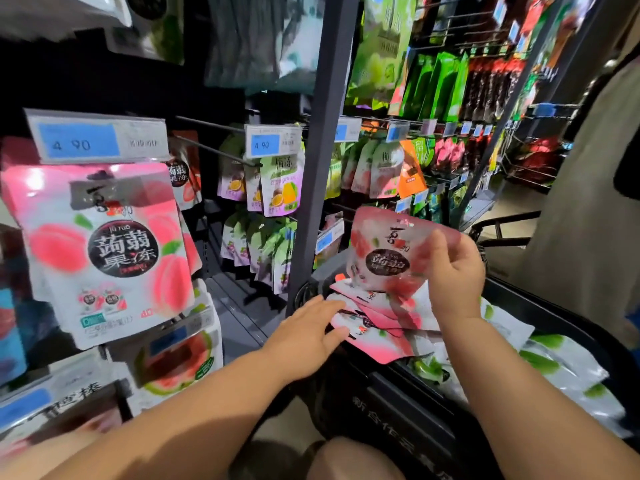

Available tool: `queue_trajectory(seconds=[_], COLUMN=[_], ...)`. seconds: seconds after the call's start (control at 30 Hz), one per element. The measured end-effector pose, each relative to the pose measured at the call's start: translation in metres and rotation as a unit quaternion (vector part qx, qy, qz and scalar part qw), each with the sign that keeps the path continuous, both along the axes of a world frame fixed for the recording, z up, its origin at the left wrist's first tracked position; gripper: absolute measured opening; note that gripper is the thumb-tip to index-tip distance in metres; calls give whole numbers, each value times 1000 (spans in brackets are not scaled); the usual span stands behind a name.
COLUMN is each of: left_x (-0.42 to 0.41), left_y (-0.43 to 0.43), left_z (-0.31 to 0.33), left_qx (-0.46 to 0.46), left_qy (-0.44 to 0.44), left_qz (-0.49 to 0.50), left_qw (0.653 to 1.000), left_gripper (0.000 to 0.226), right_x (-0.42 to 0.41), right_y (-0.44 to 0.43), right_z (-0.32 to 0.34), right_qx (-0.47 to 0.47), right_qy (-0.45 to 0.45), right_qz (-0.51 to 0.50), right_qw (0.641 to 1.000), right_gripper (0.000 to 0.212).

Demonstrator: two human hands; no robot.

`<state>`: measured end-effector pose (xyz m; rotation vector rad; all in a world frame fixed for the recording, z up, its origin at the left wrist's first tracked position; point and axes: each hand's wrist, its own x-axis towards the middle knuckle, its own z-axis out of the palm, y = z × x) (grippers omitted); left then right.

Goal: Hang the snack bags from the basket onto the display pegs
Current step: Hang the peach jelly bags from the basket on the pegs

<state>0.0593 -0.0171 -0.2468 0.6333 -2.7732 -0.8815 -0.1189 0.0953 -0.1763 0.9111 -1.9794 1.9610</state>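
- The pink konjac jelly pouch (391, 258) is lifted just above the basket, at about 3 o'clock in the view. It is tilted, with its printed face towards the camera.
- It looks like a light, flat pouch of glossy, slippery film. It probably flexes in the body and is stiffer along its sealed edges.
- The right hand (453, 271) pinches its right edge, thumb on the front and fingers behind. For hanging, a grip near the top seal should keep the hole steady. The hole itself is too blurred to see.
- The left hand (308, 332), at 7 o'clock of that pouch, has straight fingers lying against the pile of pink pouches (374, 327) and grasps nothing.
- The pile fans loosely and would likely slide if nudged.
- The black basket (415, 410) looks like rigid plastic, with green-and-white bags (554, 362) towards 4 o'clock.
- At 10 o'clock a thin bare metal peg (214, 148) juts out.
- At 9 o'clock a hung peach pouch (104, 251) sits under a price tag (93, 136).
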Motion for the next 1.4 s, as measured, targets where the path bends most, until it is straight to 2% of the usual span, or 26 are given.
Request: queue_trajectory(seconds=[0.1, 0.23, 0.3, 0.4, 0.43, 0.5, 0.57, 0.73, 0.8, 0.97, 1.1, 1.3, 1.4], left_x=[-3, -2, 0, 8, 10, 17, 25, 44, 49, 63, 69, 68, 65], left_y=[-4, -9, -14, -20, -22, -26, -30, -48, -48, -49, -54, -50, -55], left_z=[8, 23, 29, 44, 50, 68, 89, 108, 96, 73, 68, 60, 55], left_qx=[107, 151, 178, 256, 296, 385, 411, 420, 437, 439, 435, 392, 383], left_qy=[75, 144, 160, 161, 166, 184, 172, 162, 189, 233, 267, 274, 281], left_qz=[52, 104, 100, 45, 26, -9, -47, -71, -61, -25, 21, 56, 88], left_qw=[990, 972, 966, 952, 940, 905, 894, 890, 877, 867, 860, 877, 876], left_gripper=[59, 69, 81, 94, 88, 45, 18, 14, 9, 19, 21, 16, 13], right_x=[9, 21, 28, 42, 48, 60, 72, 88, 89, 53, 28, 15, 7], right_y=[0, 0, -1, -9, -13, -22, -32, -51, -51, -21, 9, 18, 14], right_z=[16, 33, 40, 52, 56, 64, 74, 84, 82, 74, 50, 5, -11], right_qx=[-14, -9, -21, -38, -47, -60, -72, -86, -27, 189, 398, 474, 502], right_qy=[-5, -19, -53, -115, -132, -152, -163, -183, -178, -152, -61, -32, -24], right_qz=[16, 50, 76, 125, 140, 160, 167, 169, 177, 137, 63, 102, 141], right_qw=[1000, 999, 995, 985, 980, 973, 970, 965, 968, 960, 913, 874, 853], right_gripper=[36, 26, 20, 19, 19, 17, 19, 23, 24, 18, 20, 23, 38])
